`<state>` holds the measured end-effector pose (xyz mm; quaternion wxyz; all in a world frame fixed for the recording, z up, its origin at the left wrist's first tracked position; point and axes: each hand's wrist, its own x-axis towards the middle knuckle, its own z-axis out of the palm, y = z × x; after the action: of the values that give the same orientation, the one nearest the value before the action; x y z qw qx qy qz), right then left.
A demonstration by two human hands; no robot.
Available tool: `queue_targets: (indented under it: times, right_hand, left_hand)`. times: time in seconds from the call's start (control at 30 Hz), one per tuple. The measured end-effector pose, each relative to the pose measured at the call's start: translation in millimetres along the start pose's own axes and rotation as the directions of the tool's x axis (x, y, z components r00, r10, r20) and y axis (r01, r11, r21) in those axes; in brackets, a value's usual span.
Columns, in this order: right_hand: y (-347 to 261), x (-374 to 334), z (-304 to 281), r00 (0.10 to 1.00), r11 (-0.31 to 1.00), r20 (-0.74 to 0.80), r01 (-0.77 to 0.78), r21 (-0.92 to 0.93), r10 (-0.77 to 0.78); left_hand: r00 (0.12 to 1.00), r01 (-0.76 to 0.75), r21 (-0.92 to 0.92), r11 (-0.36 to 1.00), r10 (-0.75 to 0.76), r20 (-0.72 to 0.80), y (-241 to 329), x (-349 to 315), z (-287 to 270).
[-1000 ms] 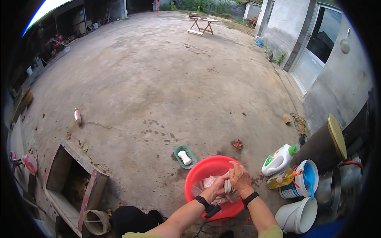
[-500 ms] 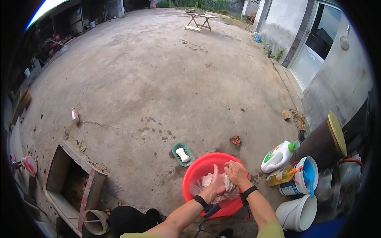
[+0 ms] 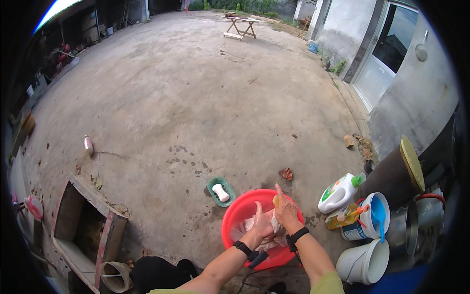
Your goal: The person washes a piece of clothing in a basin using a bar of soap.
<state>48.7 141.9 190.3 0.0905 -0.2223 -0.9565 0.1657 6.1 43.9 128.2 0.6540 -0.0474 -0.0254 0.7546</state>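
A red plastic basin (image 3: 230, 215) stands on the concrete with wet, crumpled white cloth (image 3: 274, 241) in it. Over the basin, my left hand (image 3: 263, 224) has its thumb raised and its fingers curled into the cloth. My right hand (image 3: 288, 214) faces it from the other side, thumb pointing up, with cloth pinched between the two hands. A small yellowish patch shows by the right thumb; I cannot tell what it is. Most fingertips are hidden. Beyond the basin's left rim, a white soap bar (image 3: 221, 192) lies in a green soap dish (image 3: 214, 183).
To the right stand a white detergent bottle (image 3: 337, 194), a yellow liquid bottle (image 3: 342, 216), a bucket with a blue scoop (image 3: 379, 215) and a white pail (image 3: 360, 262). A brick-edged pit (image 3: 110, 240) lies left. A dry leaf (image 3: 286, 174) rests beyond the basin.
My hands have shifted slightly, with the right thumb now stretched upward and the left hand a little lower. The whole view has moved slightly, while the basin and bottles stay put.
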Motion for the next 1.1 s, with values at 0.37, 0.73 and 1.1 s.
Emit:
queue_targets:
  times: [0.37,0.73,1.1]
  right_hand:
    - [23.9,2.3,-28.2,0.931,0.993,-0.350,-0.073,0.089,0.100]
    - [-18.8,-19.7,-6.8,0.938,0.977,-0.290,0.211,0.041,-0.190]
    - [-17.7,-28.6,14.1,0.930,0.906,-0.249,0.332,0.262,-0.269]
  left_hand:
    - [0.999,0.045,0.083,0.995,-0.044,-0.019,6.4,-4.7,13.7]
    - [0.990,0.054,0.092,0.994,-0.041,-0.133,0.2,-6.6,20.3]
    - [0.982,-0.005,0.095,0.995,0.023,-0.190,-3.5,-7.8,8.7]
